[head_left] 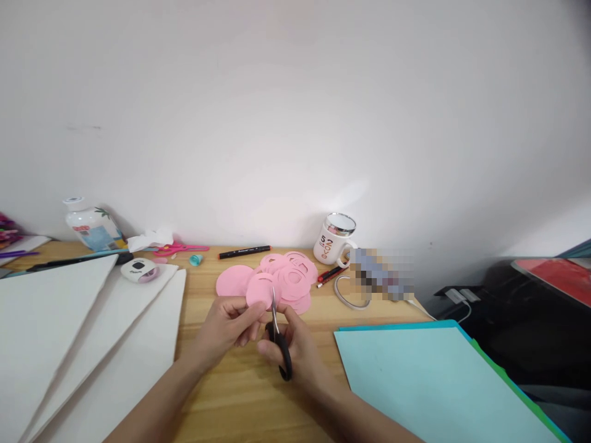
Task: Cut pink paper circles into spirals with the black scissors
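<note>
Between the thumb and fingers of my left hand [233,323] is a pink paper circle [259,290] with a thin curved slit near its top. My right hand [298,344] grips black-handled scissors [279,351], their metal blades pointing up against the circle's right part. How far the blades are parted is hard to make out. Just behind my hands lies a loose pile of pink paper pieces [295,280], several with curved or ring-shaped cuts. A plain pink disc [233,281] lies at the pile's left.
White sheets [152,344] cover the table's left side, with a small white device [138,270] on them. Pink scissors [180,248], a black marker [244,252], a white mug [335,240] and a ring-shaped band [351,294] lie behind. Light-blue sheets [415,375] are at right.
</note>
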The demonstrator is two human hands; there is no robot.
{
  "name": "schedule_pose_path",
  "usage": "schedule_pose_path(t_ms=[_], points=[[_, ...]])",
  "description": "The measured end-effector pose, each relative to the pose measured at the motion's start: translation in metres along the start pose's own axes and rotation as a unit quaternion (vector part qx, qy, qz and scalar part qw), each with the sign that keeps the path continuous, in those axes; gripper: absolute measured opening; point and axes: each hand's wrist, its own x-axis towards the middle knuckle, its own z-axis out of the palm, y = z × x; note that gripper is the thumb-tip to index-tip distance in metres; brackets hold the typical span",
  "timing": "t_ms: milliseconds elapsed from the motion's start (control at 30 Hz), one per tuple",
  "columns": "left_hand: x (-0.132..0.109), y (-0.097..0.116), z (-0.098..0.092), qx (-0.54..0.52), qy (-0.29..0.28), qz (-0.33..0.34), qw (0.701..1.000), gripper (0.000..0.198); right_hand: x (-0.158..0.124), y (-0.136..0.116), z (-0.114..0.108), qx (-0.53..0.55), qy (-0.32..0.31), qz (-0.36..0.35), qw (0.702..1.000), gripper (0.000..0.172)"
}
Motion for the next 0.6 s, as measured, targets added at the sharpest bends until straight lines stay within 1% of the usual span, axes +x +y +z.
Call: schedule_pose_path(t_ms=[100, 233, 400, 600], points=[[0.0006, -0.0030, -0.0021, -0.019, -0.027, -0.003, 0.999, 0.040, 0.0005, -0.0030, -0.0002, 0.012, 0.000, -0.005, 1.000, 0.056], [0.0008, -0.0056, -0.0032, -0.035, -0.031, -0.008, 0.999, 0.038, 0.0001, -0.0063, 0.0004, 0.002, 0.006, 0.005, 1.000, 0.055], [0.0007, -0.0047, -0.0030, -0.034, -0.026, -0.005, 0.999, 0.038, -0.0004, -0.0055, 0.0006, -0.017, 0.009, 0.003, 1.000, 0.058], [0.0022, -0.0062, -0.0049, -0.055, -0.006, 0.004, 0.998, 0.036, -0.0009, -0.0057, 0.0001, -0.040, 0.010, 0.004, 0.999, 0.054]])
